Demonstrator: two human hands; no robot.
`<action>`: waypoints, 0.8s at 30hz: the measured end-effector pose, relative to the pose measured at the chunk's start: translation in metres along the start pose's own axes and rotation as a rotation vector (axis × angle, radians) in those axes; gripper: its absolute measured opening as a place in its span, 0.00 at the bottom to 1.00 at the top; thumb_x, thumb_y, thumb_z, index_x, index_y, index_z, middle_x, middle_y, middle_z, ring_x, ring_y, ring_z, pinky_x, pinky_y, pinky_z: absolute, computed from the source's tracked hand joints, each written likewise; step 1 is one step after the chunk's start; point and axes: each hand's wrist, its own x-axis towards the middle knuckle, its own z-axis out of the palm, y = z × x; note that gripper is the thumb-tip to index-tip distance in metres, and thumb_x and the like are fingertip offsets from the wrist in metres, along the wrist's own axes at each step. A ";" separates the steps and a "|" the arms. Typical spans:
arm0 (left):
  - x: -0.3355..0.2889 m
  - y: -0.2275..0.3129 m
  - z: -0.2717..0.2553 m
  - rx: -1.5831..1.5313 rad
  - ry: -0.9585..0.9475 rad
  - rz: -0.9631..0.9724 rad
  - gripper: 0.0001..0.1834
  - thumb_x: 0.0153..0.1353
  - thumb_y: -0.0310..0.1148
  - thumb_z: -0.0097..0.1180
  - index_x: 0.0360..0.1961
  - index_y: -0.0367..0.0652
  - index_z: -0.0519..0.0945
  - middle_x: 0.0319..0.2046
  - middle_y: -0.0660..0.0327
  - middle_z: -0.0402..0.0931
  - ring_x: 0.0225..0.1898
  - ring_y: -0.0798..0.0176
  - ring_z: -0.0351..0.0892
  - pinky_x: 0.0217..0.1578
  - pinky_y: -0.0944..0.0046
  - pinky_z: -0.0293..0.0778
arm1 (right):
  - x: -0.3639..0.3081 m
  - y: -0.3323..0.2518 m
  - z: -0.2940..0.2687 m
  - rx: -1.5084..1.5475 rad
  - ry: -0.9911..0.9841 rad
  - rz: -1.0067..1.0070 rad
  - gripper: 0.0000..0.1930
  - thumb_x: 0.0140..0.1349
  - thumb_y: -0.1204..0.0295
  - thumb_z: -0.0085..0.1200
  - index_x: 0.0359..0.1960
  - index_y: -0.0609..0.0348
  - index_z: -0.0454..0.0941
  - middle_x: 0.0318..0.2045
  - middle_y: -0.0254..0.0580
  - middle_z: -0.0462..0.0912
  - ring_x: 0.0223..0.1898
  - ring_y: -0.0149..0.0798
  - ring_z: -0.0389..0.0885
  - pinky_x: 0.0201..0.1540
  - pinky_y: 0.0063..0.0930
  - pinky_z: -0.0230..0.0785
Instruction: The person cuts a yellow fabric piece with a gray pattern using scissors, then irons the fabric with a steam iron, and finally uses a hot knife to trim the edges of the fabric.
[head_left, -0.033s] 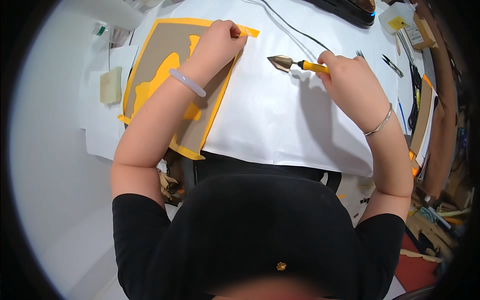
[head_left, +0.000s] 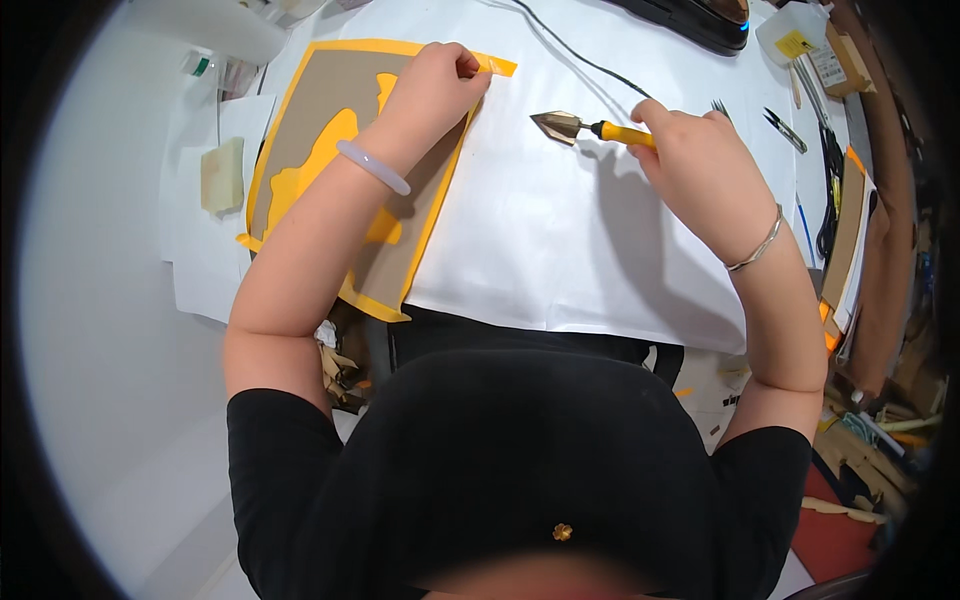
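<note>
My left hand (head_left: 440,85) is at the far right corner of a grey-brown panel (head_left: 280,90) with yellow edging and yellow cut-out shapes. Its fingers are pinched at the yellow edging strip (head_left: 500,66), whose end sticks out past the corner; the fingertips are partly hidden. My right hand (head_left: 700,170) grips the yellow handle of a small corded iron (head_left: 560,127) with a pointed metal head. That head is directed left, above the white sheet (head_left: 520,230) and apart from the panel. A dark cord (head_left: 590,62) runs from the far side to my right hand.
Left of the panel sits a pale block (head_left: 222,175). Tweezers (head_left: 785,130) lie right of my right hand. A black device (head_left: 690,20) and a translucent bottle (head_left: 792,38) stand at the back right. Cardboard and scraps (head_left: 870,465) fill the lower right.
The iron in my right hand has shifted very slightly left. My left hand stays at the panel's corner.
</note>
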 end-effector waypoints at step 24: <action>0.010 0.003 0.000 -0.164 -0.067 0.050 0.08 0.66 0.28 0.69 0.38 0.34 0.83 0.39 0.57 0.80 0.34 0.62 0.80 0.39 0.62 0.80 | 0.037 -0.009 -0.002 0.259 -0.154 -0.009 0.12 0.67 0.69 0.66 0.33 0.58 0.73 0.14 0.42 0.77 0.16 0.50 0.73 0.30 0.39 0.68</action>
